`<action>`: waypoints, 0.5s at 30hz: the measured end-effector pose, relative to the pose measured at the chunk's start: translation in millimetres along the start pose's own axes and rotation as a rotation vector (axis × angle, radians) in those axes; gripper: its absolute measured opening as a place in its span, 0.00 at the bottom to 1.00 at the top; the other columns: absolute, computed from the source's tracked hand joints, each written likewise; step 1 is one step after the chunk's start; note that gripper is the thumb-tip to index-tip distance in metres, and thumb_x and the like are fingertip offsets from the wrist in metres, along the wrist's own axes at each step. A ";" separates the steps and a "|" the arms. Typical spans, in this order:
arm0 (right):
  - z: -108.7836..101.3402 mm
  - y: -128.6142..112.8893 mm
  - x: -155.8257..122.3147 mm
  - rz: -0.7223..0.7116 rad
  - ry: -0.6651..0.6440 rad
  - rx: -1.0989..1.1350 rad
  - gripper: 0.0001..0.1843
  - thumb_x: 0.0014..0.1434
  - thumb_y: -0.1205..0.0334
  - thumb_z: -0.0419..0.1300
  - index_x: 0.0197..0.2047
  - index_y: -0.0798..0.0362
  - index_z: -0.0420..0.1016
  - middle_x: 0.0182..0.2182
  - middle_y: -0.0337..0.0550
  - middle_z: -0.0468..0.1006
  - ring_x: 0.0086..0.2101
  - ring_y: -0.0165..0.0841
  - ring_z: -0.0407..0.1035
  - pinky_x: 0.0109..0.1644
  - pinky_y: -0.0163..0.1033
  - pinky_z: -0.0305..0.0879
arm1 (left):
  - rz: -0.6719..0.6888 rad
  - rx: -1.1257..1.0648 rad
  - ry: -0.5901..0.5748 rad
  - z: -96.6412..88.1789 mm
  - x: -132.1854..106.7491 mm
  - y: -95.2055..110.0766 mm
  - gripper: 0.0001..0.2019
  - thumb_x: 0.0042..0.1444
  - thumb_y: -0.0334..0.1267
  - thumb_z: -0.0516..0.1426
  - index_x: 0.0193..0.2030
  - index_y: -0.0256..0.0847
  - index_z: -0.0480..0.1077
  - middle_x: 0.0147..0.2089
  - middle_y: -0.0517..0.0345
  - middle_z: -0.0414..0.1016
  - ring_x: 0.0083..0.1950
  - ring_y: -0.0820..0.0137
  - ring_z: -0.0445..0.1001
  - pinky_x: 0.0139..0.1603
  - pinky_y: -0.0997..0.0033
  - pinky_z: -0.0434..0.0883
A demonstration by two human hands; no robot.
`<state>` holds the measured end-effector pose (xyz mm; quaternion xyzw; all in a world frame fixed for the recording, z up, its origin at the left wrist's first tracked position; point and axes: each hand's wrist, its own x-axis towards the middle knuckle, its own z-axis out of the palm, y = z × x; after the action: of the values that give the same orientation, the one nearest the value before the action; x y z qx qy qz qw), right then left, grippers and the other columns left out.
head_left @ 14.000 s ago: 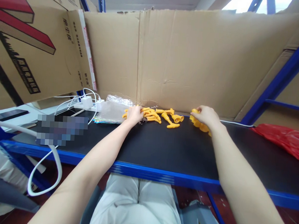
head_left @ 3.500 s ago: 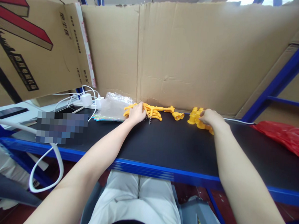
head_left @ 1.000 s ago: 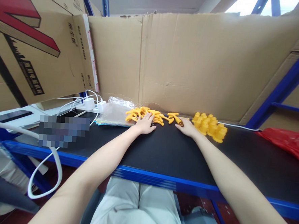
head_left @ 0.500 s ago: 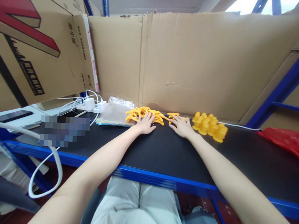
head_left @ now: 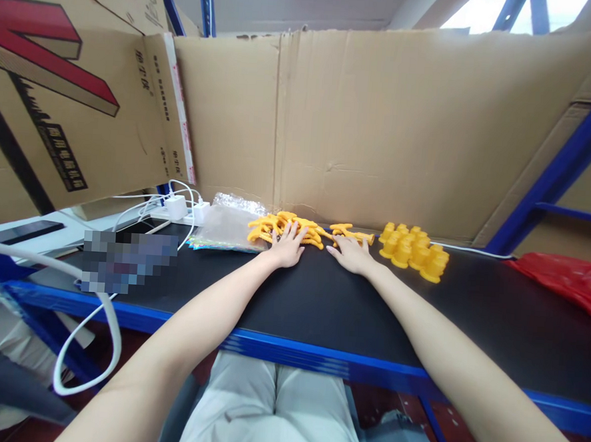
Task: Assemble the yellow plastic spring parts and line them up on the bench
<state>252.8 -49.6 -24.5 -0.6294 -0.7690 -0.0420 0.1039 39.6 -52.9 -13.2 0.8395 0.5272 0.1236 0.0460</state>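
Well left of the fingers (head_left: 287,232), a cardboard box (head_left: 94,125) reads “商用电脑机箱”; the left hand (head_left: 288,250) lies spread, touching a heap of curved yellow pieces (head_left: 265,228), while the right hand (head_left: 353,255), also unclenched, touches other yellow pieces (head_left: 342,229), with yellow cups (head_left: 418,255) just right.

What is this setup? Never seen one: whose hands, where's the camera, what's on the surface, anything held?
No machine here: these are a person's bare hands, seen by a camera worn on that person's head, looking forward and down. On the black surface, the left hand lies spread over a heap of orange-yellow pieces. The right hand is open beside a few loose orange pieces. Further right stand yellow cup-like pieces in a cluster, then red plastic. Clear plastic packaging lies left of the heap. Neither hand visibly grips anything, though the fingers hide some pieces.
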 end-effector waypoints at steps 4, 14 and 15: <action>1.6 1.0 1.5 0.007 -0.029 0.005 0.33 0.62 0.42 0.36 0.66 0.48 0.51 0.65 0.47 0.52 0.63 0.45 0.42 0.60 0.68 0.31 | 0.022 0.017 -0.018 0.2 0.0 0.0 0.26 0.61 0.41 0.42 0.66 0.55 0.46 0.72 0.55 0.28 0.70 0.55 0.24 0.61 0.31 0.34; -0.4 1.0 1.4 -0.035 0.092 -0.049 0.24 0.63 0.47 0.41 0.42 0.54 0.70 0.52 0.53 0.69 0.55 0.44 0.58 0.59 0.64 0.38 | -0.001 0.025 -0.033 3.4 3.4 -1.6 0.28 0.61 0.44 0.41 0.68 0.46 0.43 0.72 0.53 0.25 0.70 0.56 0.22 0.62 0.33 0.34; -1.1 1.0 1.3 -0.038 0.115 -0.065 0.22 0.63 0.49 0.42 0.40 0.55 0.70 0.50 0.53 0.70 0.53 0.44 0.61 0.59 0.63 0.40 | -0.003 0.027 -0.037 3.6 3.6 -1.8 0.28 0.61 0.44 0.41 0.68 0.45 0.42 0.72 0.54 0.24 0.70 0.56 0.22 0.62 0.33 0.34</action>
<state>253.6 -48.4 -23.2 -0.6143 -0.7717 -0.1049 0.1267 40.5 -48.7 -16.5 0.8414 0.5290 0.1008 0.0445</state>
